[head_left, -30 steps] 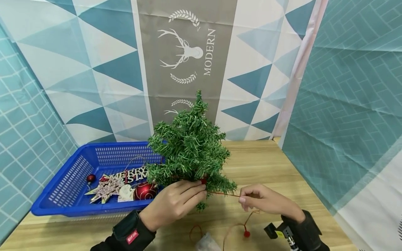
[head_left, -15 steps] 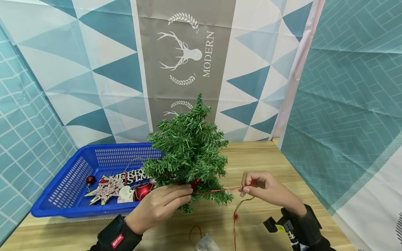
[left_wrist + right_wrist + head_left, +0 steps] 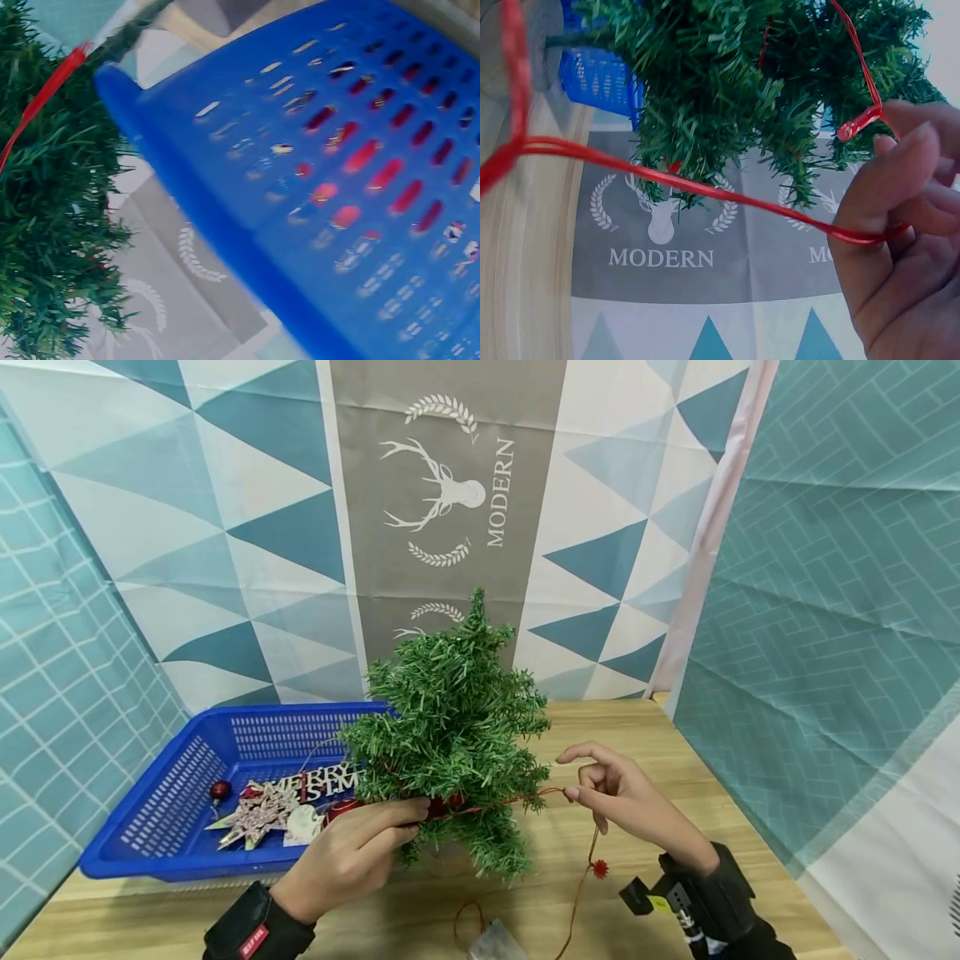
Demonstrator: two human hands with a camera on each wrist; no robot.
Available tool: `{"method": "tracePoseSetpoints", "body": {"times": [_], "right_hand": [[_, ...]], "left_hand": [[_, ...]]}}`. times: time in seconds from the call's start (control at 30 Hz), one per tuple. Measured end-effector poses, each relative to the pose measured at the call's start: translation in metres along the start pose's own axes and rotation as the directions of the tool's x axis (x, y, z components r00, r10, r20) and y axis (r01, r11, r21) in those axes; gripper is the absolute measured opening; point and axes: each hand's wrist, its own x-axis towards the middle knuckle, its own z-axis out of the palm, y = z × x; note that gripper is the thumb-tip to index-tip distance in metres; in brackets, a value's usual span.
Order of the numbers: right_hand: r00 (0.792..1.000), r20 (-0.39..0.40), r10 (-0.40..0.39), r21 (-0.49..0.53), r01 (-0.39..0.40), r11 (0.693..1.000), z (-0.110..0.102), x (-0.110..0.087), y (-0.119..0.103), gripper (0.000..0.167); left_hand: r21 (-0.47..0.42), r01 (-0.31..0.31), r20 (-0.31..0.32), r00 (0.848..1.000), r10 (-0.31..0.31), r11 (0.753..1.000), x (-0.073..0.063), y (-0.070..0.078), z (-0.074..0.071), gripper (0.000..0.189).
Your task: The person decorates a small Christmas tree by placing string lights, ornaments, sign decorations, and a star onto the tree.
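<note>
Patterned cloth [image 3: 600, 468] backs the tree [image 3: 450, 718] on the table [image 3: 600, 735]. Right hand [image 3: 628, 797] holds the cord [image 3: 690, 184]; the left hand [image 3: 348, 857] is at the tree's lower front, grip hidden. Light, even tension should help.

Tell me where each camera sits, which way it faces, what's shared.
Head: on the head, looking forward and down at the tree and basket; left hand, right hand and dark cuffs show.
Left wrist: on that wrist, facing the basket's slotted side, tree alongside; no hand shows.
Right wrist: on that wrist, facing tree and printed cloth; right hand shows.
Head and right wrist share the right hand and red string.
</note>
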Motion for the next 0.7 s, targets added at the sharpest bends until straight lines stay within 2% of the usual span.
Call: {"method": "tracePoseSetpoints", "body": {"times": [0.13, 0.2, 0.33, 0.43, 0.53, 0.6, 0.63, 0.7], "right_hand": [[0.996, -0.062, -0.067, -0.084, 0.062, 0.995, 0.000, 0.006, 0.001, 0.025], [0.992, -0.092, -0.081, -0.136, 0.069, 0.988, 0.001, 0.009, 0.001, 0.022], [0.986, -0.164, -0.033, -0.238, -0.007, 0.971, 0.001, 0.016, 0.003, 0.015], [0.982, -0.185, 0.028, -0.266, -0.077, 0.961, 0.000, 0.020, 0.011, 0.012], [0.985, -0.158, 0.075, -0.264, -0.115, 0.958, 0.000, 0.018, 0.019, 0.011], [0.986, -0.125, 0.111, -0.255, -0.140, 0.957, 0.002, 0.016, 0.022, 0.012], [0.986, -0.108, 0.128, -0.251, -0.152, 0.956, 0.003, 0.015, 0.024, 0.013], [0.984, -0.077, 0.162, -0.248, -0.176, 0.953, 0.004, 0.014, 0.027, 0.014]], "left_hand": [[0.017, -0.049, -0.039, 0.998, 0.050, 0.999, 0.000, -0.002, -0.002, 0.024], [0.030, -0.055, -0.061, 0.997, 0.057, 0.998, 0.001, -0.003, -0.002, 0.023], [0.066, -0.012, -0.075, 0.997, 0.017, 0.998, 0.000, -0.001, -0.003, 0.024], [0.090, 0.038, -0.063, 0.997, -0.032, 0.995, -0.007, 0.001, -0.003, 0.024], [0.118, 0.077, -0.063, 0.996, -0.070, 0.990, -0.012, 0.003, -0.004, 0.024], [0.140, 0.092, -0.081, 0.993, -0.081, 0.986, -0.010, 0.007, -0.006, 0.025], [0.158, 0.080, -0.103, 0.993, -0.065, 0.984, -0.006, 0.008, -0.006, 0.026], [0.212, 0.012, -0.152, 0.988, 0.021, 0.977, 0.003, 0.010, -0.005, 0.027]]}}
